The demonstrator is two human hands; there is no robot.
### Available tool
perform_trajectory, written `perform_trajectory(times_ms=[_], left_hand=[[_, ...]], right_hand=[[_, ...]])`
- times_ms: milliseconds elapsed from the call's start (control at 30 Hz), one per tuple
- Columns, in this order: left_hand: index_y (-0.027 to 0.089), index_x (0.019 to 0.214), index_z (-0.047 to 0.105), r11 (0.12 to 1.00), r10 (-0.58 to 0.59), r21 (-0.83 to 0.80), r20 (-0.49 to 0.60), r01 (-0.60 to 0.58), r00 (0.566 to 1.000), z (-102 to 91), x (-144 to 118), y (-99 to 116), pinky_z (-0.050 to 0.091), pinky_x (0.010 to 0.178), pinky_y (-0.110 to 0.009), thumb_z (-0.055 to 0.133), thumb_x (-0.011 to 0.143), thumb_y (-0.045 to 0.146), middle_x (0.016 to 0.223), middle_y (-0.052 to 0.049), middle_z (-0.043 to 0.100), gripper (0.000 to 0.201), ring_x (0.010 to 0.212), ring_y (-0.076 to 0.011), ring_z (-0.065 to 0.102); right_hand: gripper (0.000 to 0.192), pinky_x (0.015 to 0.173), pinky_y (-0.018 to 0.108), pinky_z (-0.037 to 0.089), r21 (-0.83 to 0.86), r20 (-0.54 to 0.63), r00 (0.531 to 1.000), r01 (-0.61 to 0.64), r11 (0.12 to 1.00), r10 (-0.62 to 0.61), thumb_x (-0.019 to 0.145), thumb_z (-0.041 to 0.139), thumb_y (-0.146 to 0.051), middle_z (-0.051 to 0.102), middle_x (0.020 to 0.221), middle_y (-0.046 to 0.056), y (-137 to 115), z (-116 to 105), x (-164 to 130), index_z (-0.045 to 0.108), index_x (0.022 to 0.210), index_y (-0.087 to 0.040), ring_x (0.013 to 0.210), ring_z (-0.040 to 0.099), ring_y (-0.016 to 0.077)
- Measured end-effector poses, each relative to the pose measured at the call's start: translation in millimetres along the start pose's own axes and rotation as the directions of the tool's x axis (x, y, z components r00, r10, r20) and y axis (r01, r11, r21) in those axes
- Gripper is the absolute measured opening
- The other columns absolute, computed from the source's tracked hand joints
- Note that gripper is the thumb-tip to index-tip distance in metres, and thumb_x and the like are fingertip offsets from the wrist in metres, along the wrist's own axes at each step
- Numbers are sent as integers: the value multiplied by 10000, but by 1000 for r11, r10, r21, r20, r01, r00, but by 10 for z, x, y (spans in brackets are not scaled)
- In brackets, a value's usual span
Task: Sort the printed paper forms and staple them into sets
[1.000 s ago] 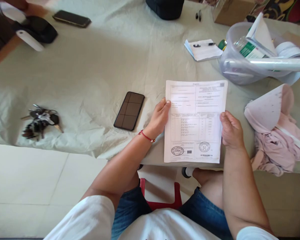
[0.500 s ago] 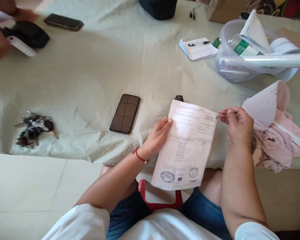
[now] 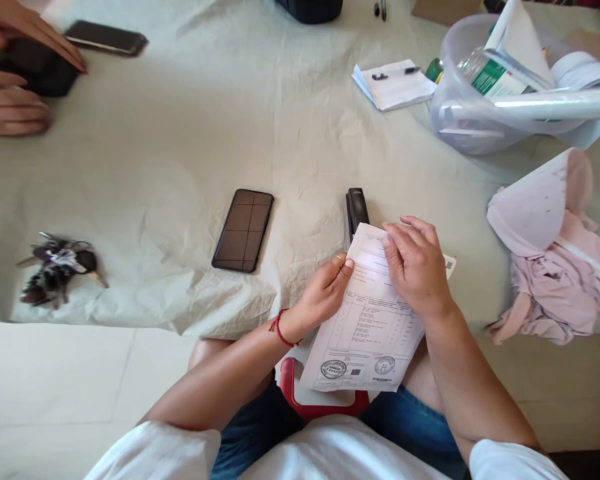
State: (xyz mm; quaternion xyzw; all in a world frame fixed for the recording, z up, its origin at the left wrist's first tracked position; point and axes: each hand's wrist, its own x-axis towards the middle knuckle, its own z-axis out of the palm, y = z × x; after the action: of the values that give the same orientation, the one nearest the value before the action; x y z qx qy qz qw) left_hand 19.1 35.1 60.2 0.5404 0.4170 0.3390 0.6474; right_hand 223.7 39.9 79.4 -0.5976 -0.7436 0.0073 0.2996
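In the lower middle of the frame, slightly right of centre, the left hand [image 3: 325, 290] has its grip closed on the left edge of the paper [image 3: 360, 340], thumb on top. The right hand [image 3: 420, 270] is over the paper's upper right part, fingers bent; whether its grip pinches the sheet I cannot tell. The paper is tilted, its print and two stamps facing up, its lower end over the red stool [image 3: 287, 383]. A black stapler [image 3: 356, 205] lies on the counter [image 3: 180, 160] just beyond its top edge, partly hidden. The phone [image 3: 243, 230] lies near the centre, left of the stapler, and the keys [image 3: 60, 267] at the left. At the right is the pink cloth [image 3: 555, 293]; at the upper right stand the basin [image 3: 463, 127] and, beside it, the notepad [image 3: 400, 90]. Another person's hands [image 3: 13, 110] touch a black object [image 3: 43, 70] at the upper left
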Motion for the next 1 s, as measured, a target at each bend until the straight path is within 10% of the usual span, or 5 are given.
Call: perform_trajectory(times_ms=[467, 1000], left_hand=[[230, 929, 505, 995, 48, 86, -14, -47, 999, 63, -16, -93, 451, 722, -348, 420, 1146, 599, 853, -11, 554, 435, 756, -165, 505], [265, 884, 427, 978, 117, 182, -59, -104, 991, 100, 22, -172, 381, 628, -347, 373, 1140, 659, 751, 11, 514, 472, 656, -162, 473]], right_hand=[[272, 800, 404, 542, 4, 52, 994, 100, 995, -100, 1129, 518, -236, 769, 898, 90, -101, -45, -3, 770, 1042, -180, 897, 661, 265], [187, 886, 396, 569, 320, 102, 993, 21, 947, -56, 1113, 591, -276, 791, 968, 66, -145, 23, 23, 756, 1039, -230, 968, 703, 243]])
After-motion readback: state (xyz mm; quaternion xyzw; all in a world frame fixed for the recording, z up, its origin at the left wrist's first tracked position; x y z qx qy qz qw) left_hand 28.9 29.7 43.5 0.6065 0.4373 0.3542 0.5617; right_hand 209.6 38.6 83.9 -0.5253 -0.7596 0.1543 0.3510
